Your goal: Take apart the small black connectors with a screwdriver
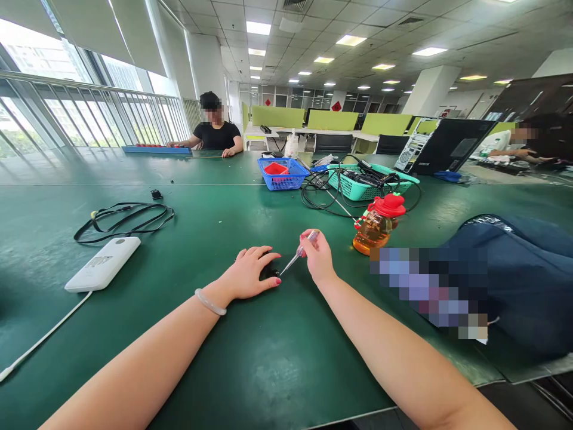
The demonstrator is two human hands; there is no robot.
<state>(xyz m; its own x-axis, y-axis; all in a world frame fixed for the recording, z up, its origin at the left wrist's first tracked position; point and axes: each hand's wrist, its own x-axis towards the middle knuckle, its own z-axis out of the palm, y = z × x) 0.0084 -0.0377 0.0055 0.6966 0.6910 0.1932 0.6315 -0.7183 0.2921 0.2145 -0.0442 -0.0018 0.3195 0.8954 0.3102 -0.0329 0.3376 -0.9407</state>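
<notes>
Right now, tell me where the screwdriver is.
In the head view, the screwdriver is near the middle, held in the right hand, left of the red-lidded bottle; its tip is close to the left hand.

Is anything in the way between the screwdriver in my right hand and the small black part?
Nothing visible: the screwdriver tip is right at the black part. The left hand partly hides the part, but that side looks open; contact is unclear.
</notes>
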